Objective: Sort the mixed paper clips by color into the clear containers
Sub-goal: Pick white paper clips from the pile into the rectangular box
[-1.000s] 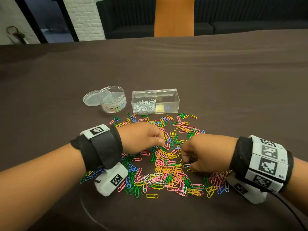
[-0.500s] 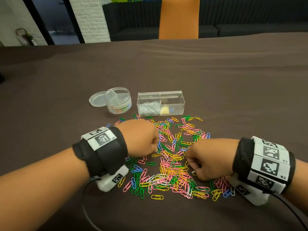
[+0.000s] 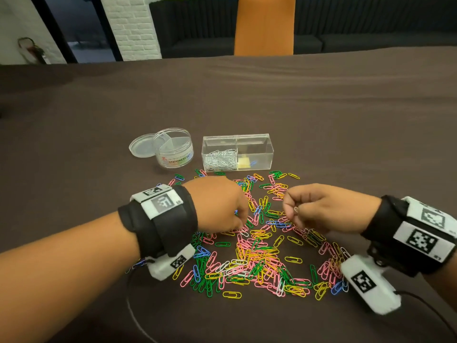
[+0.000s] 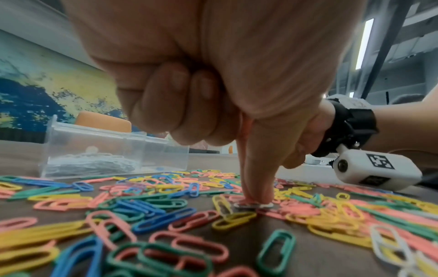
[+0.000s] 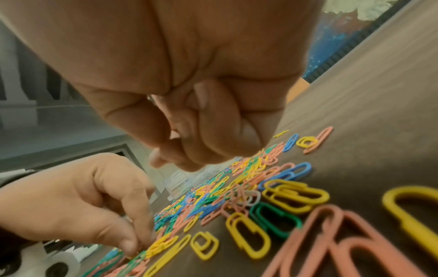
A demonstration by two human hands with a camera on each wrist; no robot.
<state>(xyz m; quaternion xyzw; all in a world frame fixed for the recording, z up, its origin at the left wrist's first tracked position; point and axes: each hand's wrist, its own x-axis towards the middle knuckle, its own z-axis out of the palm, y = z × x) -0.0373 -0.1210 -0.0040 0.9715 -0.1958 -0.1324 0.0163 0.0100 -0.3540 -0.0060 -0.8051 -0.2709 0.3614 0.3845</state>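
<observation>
Your right hand [image 3: 326, 210] is lifted off the pile now, where half a second ago it sat low among the clips; its fingers are curled and pinch a white paper clip [image 3: 296, 209] at center right of the head view. Your left hand [image 3: 217, 205] has stayed down on the heap, at center left: three fingers are curled into the palm while the index finger [image 4: 254, 165] points straight down and presses another white clip [image 4: 252, 205] flat against the cloth. The whole scene sits lower and closer in the head view than before.

The mixed paper clips [image 3: 259, 253], pink, yellow, green, blue and a few white, lie spread under and between both hands, reaching toward the lower middle of the frame. Just beyond them, above center, stands the rectangular clear box [image 3: 238, 152]: its left compartment holds white clips, its right one a small yellow thing and a bit of blue. To its left stands the round clear tub [image 3: 175, 151] labelled "STATIONERY SET", with its lid [image 3: 141, 146] lying flat beside it.

Everything rests on a dark brown tablecloth [image 3: 346, 115]. Past the table's far edge, at the top, there is an orange chair back [image 3: 264, 26], a dark sofa [image 3: 371, 23] and a white brick pillar [image 3: 133, 26].
</observation>
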